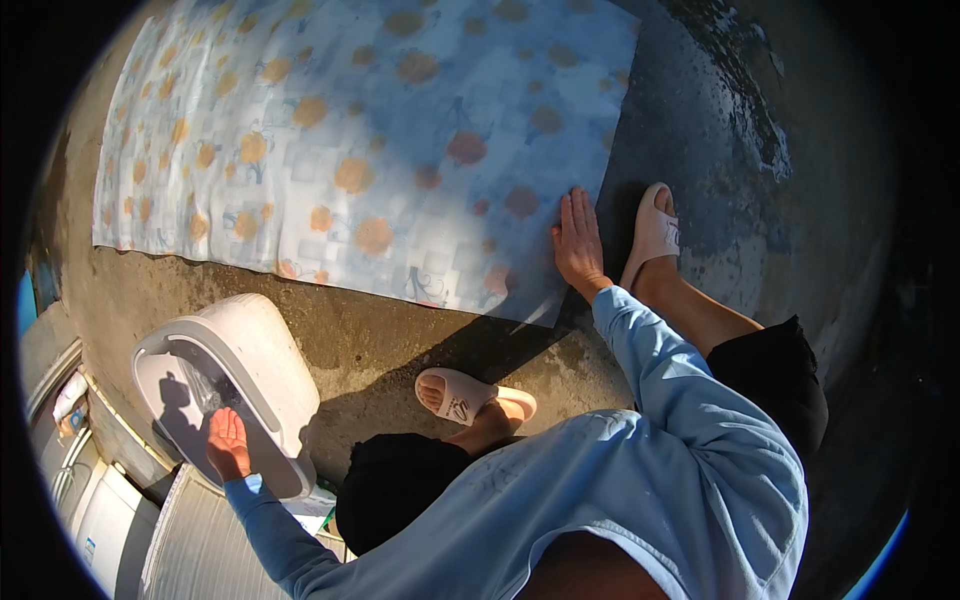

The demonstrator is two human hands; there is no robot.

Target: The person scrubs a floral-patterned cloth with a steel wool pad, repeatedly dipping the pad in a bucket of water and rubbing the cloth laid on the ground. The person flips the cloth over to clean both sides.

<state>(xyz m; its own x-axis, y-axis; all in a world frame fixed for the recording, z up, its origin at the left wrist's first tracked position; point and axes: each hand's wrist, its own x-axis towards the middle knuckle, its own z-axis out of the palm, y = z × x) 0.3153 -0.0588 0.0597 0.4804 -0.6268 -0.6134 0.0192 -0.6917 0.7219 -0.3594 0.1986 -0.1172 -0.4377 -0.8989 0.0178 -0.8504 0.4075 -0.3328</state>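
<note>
A flower-patterned plastic sheet [352, 135] lies spread on the concrete floor, its left part rippled. My right hand [579, 240] rests flat on the sheet near its right edge, fingers extended and holding nothing. Over a light-coloured plastic tub [296, 360] at the lower left is my left hand [228, 442], palm up, with nothing visible in it. The tub holds what looks like clear water, and a shadow falls across its inside.
My feet in pink slide sandals [459, 397] stand apart on the concrete floor [360, 322]. Wet patches mark the ground at the upper right. A ridged pale panel [202, 547] and a white container [112, 525] stand at the lower left.
</note>
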